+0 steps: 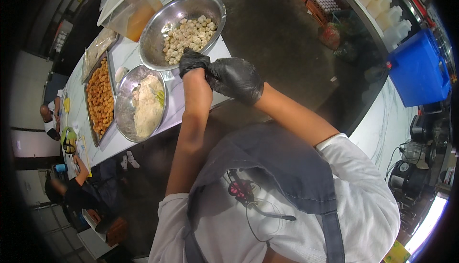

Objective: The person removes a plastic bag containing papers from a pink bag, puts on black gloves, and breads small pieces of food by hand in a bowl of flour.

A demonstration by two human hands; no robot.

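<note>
Both my hands wear black gloves and meet at the near rim of a large steel bowl (152,43). Whitish, flour-coated balls (191,35) fill part of that bowl. My left hand (193,62) is bunched at the rim, its fingers mostly hidden, with the wrist bare below the glove. Against it, my right hand (236,78) is closed, its fingertips at the cuff of the left glove, which they appear to pinch. A smaller steel bowl (125,125) left of my forearm holds pale flour or breading with something green at its edge.
A tray of browned balls (100,98) lies at the left, by a plastic bag (98,47). Behind stands a clear tub (131,11) with orange liquid. At right are a blue container (420,69) and several jugs (380,4). Two people sit at the far left.
</note>
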